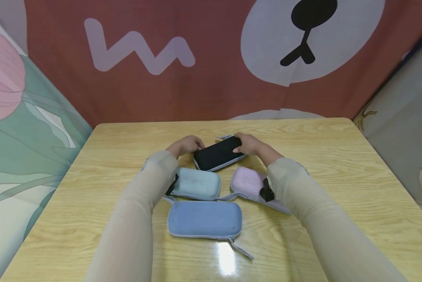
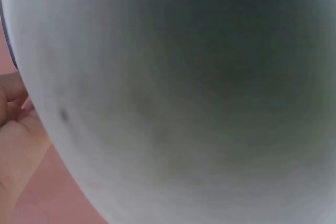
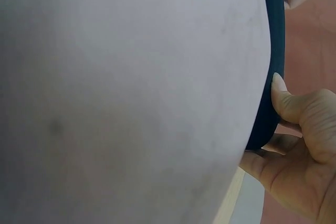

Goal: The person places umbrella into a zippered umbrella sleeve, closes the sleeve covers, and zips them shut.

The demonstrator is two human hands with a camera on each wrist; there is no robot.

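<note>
A black zip case point(image 1: 219, 153) with a pale grey-blue zip edge is tilted at the far middle of the table. My right hand point(image 1: 249, 145) grips its right end, thumb on the black face and fingers behind; the right wrist view shows this thumb point(image 3: 286, 100) on the edge. My left hand point(image 1: 188, 145) pinches at the case's left end with curled fingers; the exact spot is hidden. In the left wrist view, only part of the left hand point(image 2: 18, 129) shows, since a large pale blurred surface fills the rest.
Nearer on the wooden table point(image 1: 119, 156) lie a mint zip case point(image 1: 198, 183), a lilac zip case point(image 1: 247, 182) partly under the right sleeve, and a blue zip case point(image 1: 204, 219) with a strap. A brown printed cloth point(image 1: 214, 90) hangs behind the table's far edge.
</note>
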